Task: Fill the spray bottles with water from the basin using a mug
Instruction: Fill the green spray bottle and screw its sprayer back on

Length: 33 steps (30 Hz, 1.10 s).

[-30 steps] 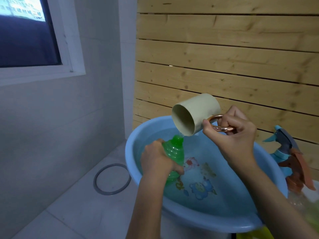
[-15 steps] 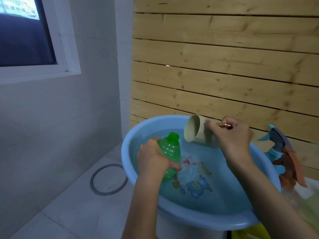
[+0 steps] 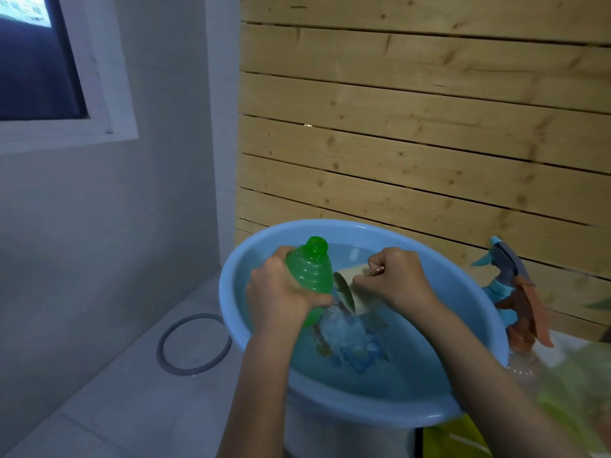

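Note:
A light blue basin [image 3: 476, 328] holds water with cartoon prints on its bottom. My left hand [image 3: 277, 295] grips an open green bottle [image 3: 309, 271] around its body and holds it upright over the basin's left side. Just right of it, my right hand [image 3: 393, 276] grips the copper handle of a beige mug [image 3: 347, 292]. The mug is tipped mouth-down with its rim dipping into the water, which is churned white below it.
Two spray heads, one blue [image 3: 501, 269] and one orange-brown [image 3: 525, 312], stand at the basin's right on clear bottles. A wooden slat wall [image 3: 423, 127] is behind. A grey ring [image 3: 193, 343] lies on the tiled ledge to the left. Something yellow [image 3: 446, 438] sits below the basin.
The mug came down from pouring over the green bottle's mouth and now dips into the basin water. The left hand kept the bottle upright and raised it a little.

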### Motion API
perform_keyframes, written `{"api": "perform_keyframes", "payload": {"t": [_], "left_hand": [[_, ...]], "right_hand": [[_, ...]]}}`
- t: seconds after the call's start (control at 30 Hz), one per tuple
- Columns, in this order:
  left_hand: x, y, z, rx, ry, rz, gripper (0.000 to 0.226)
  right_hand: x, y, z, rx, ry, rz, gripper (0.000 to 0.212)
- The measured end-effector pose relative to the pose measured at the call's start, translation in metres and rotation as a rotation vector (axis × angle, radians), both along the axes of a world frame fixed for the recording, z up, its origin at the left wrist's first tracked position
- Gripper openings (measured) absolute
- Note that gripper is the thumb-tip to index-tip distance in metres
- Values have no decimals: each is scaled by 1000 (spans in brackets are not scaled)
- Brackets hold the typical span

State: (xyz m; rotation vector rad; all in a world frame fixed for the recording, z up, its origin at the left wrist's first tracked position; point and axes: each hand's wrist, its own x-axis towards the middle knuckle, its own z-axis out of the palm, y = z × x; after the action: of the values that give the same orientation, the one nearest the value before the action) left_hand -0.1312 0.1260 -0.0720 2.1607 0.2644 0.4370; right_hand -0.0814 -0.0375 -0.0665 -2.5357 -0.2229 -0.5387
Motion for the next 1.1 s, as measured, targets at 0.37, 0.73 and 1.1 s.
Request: {"api": "perform_keyframes", "payload": {"t": [0.37,0.73,1.1], "left_hand": [[-2,-1,3,-16,-36,5,80],[-6,-2,5,-48,-96,10,76],[-9,-7,13,-8,-140,24,71]], "right_hand": [[2,-3,-14,-49,188,147,53],[3,-10,-5,206,481,-198,39],[-10,9,1,276,322,599,79]]}}
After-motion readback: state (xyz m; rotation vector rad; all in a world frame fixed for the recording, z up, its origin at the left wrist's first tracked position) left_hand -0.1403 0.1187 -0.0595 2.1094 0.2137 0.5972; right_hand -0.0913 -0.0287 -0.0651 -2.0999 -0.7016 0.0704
